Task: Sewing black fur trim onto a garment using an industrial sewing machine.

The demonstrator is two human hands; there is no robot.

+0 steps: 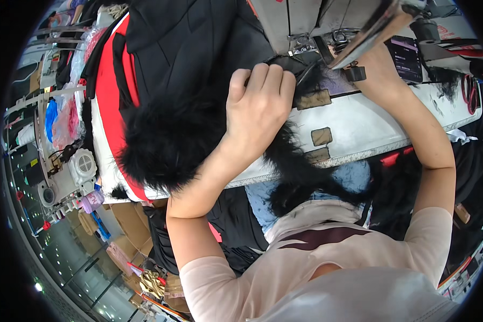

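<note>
My left hand (260,104) is closed, its curled fingers gripping the edge of a black garment (193,48). Fluffy black fur trim (163,142) bunches beside that wrist, and a strand of it hangs over the table's front edge toward my lap. Beyond my knuckles is the presser foot area (300,45) of a sewing machine (271,21). My right hand (375,75) reaches in from the right, close to the machine's needle side. A shiny metal bar (378,35) and dark machine parts cover its fingers, so their grip is hidden.
The white sewing table (370,126) has a ruler strip along its front edge and brown tape patches (321,136). A phone (406,59) lies beyond my right wrist. Red-handled scissors (470,94) rest at the right end. Red cloth (110,107) lies on the left; a white motor unit (83,165) stands farther left.
</note>
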